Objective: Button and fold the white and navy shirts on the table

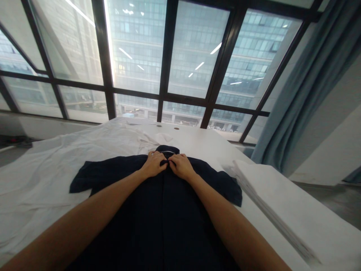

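A dark navy short-sleeved shirt (pixel 163 210) lies spread face up, its collar (pixel 167 149) pointing away from me toward the window. Just below the collar, my left hand (pixel 154 163) is closed on the left edge of the front opening. Close beside it, my right hand (pixel 181 165) pinches the fabric on the other side of that opening. The fingertips of both hands nearly meet at the top of the placket. Whether a button is between them is too small to make out. Both sleeves stretch out flat to the sides.
The shirt rests on a white table (pixel 203 141). Crumpled white cloth (pixel 36 177) covers its left part. A stack of white sheets (pixel 282 195) lies at the right. Beyond stand dark-framed windows (pixel 197 49) and a blue-grey curtain (pixel 307 86).
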Action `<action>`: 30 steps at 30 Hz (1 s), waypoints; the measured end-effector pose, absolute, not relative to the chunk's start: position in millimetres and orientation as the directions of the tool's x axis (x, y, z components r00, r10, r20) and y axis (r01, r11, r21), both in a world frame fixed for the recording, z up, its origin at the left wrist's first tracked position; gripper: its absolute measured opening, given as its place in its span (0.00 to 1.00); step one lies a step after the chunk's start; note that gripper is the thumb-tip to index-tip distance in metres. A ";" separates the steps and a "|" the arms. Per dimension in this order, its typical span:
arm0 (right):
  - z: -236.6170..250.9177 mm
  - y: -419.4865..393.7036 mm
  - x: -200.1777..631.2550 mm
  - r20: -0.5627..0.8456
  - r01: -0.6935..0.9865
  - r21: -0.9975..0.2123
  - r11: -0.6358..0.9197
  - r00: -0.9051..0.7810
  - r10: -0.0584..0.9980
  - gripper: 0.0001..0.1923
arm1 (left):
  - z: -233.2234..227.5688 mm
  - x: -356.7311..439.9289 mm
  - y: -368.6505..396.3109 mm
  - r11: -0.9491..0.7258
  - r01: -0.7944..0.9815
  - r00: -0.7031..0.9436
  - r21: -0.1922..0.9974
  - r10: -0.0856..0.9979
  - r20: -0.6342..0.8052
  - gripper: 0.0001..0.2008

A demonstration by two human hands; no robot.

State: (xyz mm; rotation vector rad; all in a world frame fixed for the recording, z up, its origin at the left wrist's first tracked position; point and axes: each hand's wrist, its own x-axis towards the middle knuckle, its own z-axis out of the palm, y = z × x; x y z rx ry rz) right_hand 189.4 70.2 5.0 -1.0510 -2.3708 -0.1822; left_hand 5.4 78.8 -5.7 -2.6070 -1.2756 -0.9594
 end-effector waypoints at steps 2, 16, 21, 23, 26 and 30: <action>5.5 70.6 189.9 0.519 0.714 -0.119 0.690 -0.548 0.656 0.09 | -5.6 5.5 78.8 -0.647 0.738 0.452 0.193 0.685 0.572 0.06; -12.8 93.5 190.5 0.466 0.634 -0.519 0.574 -0.354 0.811 0.09 | -4.2 6.0 79.8 -0.646 0.736 0.446 0.203 0.687 0.574 0.06; -9.8 92.1 191.0 0.438 0.626 -0.527 0.575 -0.379 0.815 0.09 | -4.1 5.3 79.8 -0.655 0.729 0.454 0.199 0.680 0.576 0.05; -9.5 92.9 190.7 0.419 0.631 -0.538 0.559 -0.376 0.827 0.09 | -4.4 4.9 80.2 -0.658 0.727 0.454 0.197 0.676 0.580 0.05; -11.5 95.8 190.3 0.393 0.640 -0.552 0.534 -0.366 0.844 0.09 | -4.0 4.5 80.4 -0.664 0.723 0.460 0.193 0.671 0.581 0.04; -18.0 103.1 191.6 0.374 0.608 -0.596 0.525 -0.368 0.851 0.10 | -2.3 4.9 79.2 -0.669 0.720 0.468 0.187 0.666 0.580 0.04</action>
